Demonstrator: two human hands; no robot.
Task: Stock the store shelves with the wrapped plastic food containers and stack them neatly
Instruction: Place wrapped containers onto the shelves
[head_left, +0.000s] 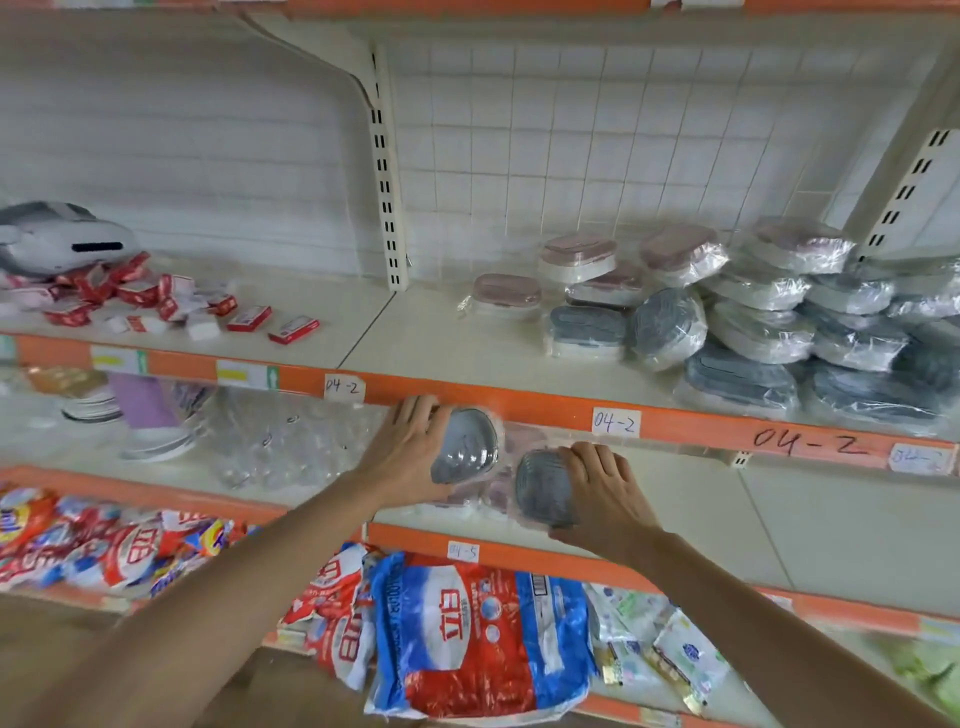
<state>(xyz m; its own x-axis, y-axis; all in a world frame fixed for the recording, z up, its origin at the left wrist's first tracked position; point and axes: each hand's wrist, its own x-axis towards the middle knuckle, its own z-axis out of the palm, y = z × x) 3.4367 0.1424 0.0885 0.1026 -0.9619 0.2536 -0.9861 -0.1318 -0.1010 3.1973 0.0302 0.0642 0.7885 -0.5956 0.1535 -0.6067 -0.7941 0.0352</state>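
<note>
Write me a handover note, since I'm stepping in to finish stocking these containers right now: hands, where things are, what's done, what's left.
Left hand grips one wrapped grey container; right hand grips another grey container. Both are held in front of the middle shelf, just below the orange 04-2 rail.
More wrapped containers lie on that shelf behind the hands.
Done: a pile of pink and grey containers sits on the right of the upper shelf, loosely heaped, some tilted.
Left: place these two, then the rest, and straighten the heap into neat stacks.
</note>
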